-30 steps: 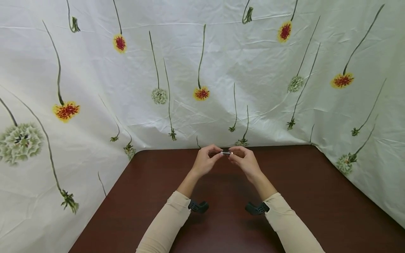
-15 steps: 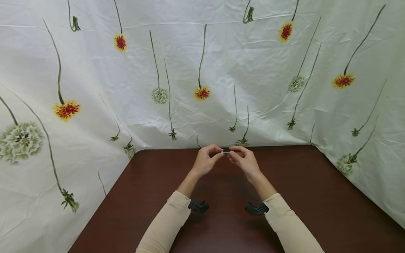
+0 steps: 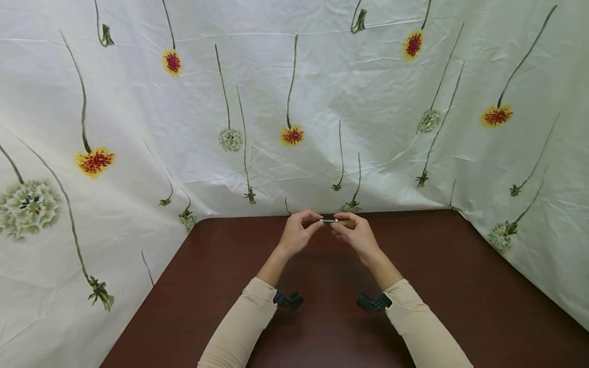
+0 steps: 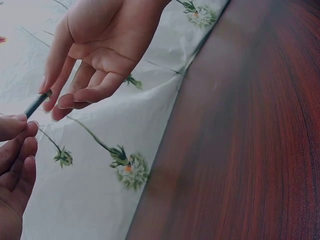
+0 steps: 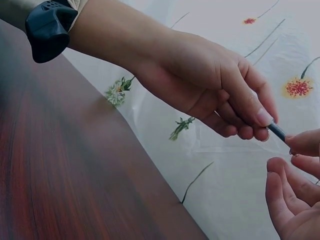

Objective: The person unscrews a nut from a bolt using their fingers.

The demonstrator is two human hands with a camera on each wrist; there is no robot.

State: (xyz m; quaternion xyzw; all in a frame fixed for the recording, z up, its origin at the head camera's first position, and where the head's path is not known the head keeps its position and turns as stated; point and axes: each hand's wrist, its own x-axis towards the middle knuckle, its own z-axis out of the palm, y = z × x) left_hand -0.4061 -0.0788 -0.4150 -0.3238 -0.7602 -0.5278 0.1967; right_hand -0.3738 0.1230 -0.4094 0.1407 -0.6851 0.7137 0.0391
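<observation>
Both hands meet over the far edge of the table, with a short threaded metal bolt [image 3: 329, 221] held sideways between them. My left hand [image 3: 296, 235] pinches the bolt's left end between thumb and fingertips. My right hand [image 3: 359, 236] has its thumb and index finger at the other end, where a small wider piece [image 4: 48, 93], a head or a nut, shows in the left wrist view. The grey threaded shaft [image 5: 277, 132] spans the gap between the fingertips in the right wrist view. The right hand's other fingers are loosely bent below the bolt.
A dark red-brown wooden table [image 3: 322, 327] lies under the forearms. Behind and at both sides hangs a white cloth [image 3: 257, 102] printed with flowers. A dark band with a device [image 3: 288, 300] sits on the left wrist, and a similar device [image 3: 374, 303] on the right.
The right thumb, which covered the bolt's right end half a second ago, has dropped lower, so that end shows again. The left hand keeps its hold almost unmoved.
</observation>
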